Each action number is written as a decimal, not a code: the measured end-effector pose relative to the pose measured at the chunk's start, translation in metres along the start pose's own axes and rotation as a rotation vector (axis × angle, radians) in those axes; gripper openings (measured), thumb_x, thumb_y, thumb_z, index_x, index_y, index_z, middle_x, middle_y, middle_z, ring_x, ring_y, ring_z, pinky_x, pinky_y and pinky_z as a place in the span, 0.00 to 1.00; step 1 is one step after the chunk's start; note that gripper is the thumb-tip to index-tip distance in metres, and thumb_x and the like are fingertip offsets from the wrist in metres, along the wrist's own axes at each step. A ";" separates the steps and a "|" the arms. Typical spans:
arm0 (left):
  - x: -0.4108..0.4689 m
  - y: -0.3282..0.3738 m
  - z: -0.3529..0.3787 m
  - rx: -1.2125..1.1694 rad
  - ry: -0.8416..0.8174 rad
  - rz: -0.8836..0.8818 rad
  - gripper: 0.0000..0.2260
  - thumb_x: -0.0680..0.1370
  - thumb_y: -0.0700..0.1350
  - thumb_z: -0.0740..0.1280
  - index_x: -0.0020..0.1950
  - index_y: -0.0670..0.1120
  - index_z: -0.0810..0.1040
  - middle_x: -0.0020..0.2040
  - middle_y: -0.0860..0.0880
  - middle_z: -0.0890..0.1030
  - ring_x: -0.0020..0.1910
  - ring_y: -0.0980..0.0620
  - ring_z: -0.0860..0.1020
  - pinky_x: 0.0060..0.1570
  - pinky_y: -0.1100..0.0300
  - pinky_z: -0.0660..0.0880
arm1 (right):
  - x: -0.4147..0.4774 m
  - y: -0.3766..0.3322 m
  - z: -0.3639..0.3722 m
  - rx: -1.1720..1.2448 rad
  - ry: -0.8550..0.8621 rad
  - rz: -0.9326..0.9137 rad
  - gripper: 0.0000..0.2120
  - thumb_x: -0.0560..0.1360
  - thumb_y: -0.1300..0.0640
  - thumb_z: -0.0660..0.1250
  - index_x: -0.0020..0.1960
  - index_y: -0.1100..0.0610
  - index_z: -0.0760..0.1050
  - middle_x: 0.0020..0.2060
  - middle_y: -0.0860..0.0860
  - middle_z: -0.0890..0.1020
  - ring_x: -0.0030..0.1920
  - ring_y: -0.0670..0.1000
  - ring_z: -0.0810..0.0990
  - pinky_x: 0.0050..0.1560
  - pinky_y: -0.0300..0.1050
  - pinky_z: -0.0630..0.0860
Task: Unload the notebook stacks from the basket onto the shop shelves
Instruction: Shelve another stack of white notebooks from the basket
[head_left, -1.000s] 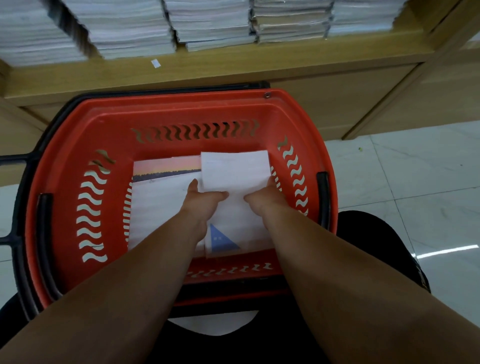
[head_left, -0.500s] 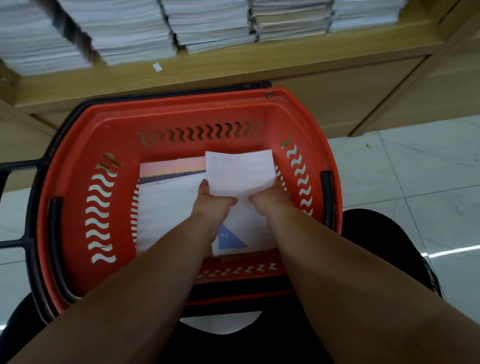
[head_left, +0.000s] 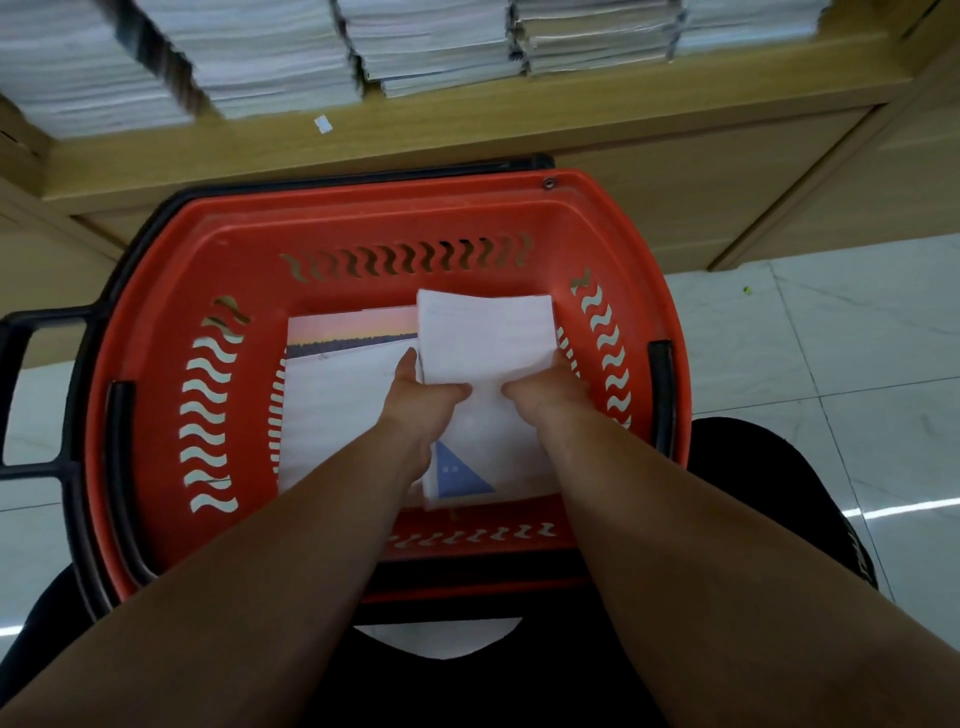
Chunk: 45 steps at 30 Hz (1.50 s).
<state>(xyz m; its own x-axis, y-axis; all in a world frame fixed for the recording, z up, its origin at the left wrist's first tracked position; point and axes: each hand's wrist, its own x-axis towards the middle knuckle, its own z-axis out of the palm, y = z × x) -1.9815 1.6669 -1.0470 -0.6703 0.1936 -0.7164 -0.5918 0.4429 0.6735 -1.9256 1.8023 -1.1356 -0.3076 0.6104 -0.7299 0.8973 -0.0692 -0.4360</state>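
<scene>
both hands, left hand (head_left: 415, 400) and right hand (head_left: 540, 395), clamp the right notebook stack (head_left: 485, 343) in the red basket (head_left: 363, 218); its long axis runs toward the shelf (head_left: 467, 130) at the frame's top

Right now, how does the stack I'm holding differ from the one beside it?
The held stack is gripped by the left hand and right hand; the neighbouring stack lies ungripped. The held stack shows a blue triangle near me; the neighbouring stack a pink band at its far end. Both are mostly white, inside the red basket.
</scene>
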 end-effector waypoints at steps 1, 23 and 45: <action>-0.001 0.000 0.000 0.015 -0.014 0.028 0.37 0.75 0.35 0.71 0.80 0.51 0.60 0.67 0.48 0.78 0.60 0.47 0.77 0.57 0.53 0.78 | -0.001 0.000 0.000 0.000 -0.006 0.012 0.42 0.61 0.37 0.68 0.74 0.46 0.66 0.67 0.54 0.75 0.67 0.62 0.74 0.68 0.64 0.72; 0.031 0.005 -0.157 0.155 0.151 0.068 0.38 0.72 0.28 0.66 0.76 0.58 0.69 0.68 0.44 0.77 0.61 0.39 0.78 0.62 0.41 0.77 | -0.106 -0.083 0.048 -0.164 -0.279 -0.303 0.47 0.75 0.41 0.70 0.84 0.46 0.45 0.73 0.57 0.66 0.71 0.62 0.71 0.70 0.55 0.72; 0.037 -0.007 -0.160 0.153 0.116 0.132 0.34 0.79 0.37 0.68 0.81 0.55 0.58 0.72 0.49 0.73 0.67 0.47 0.73 0.64 0.54 0.71 | -0.086 -0.068 0.067 0.124 -0.342 -0.288 0.39 0.84 0.56 0.61 0.82 0.39 0.38 0.66 0.46 0.73 0.59 0.51 0.73 0.59 0.46 0.71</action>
<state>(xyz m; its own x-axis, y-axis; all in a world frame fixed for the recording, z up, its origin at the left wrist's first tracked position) -2.0737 1.5311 -1.0489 -0.7899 0.1604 -0.5919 -0.4267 0.5494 0.7184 -1.9814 1.7017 -1.0778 -0.6444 0.3251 -0.6921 0.7214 -0.0417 -0.6913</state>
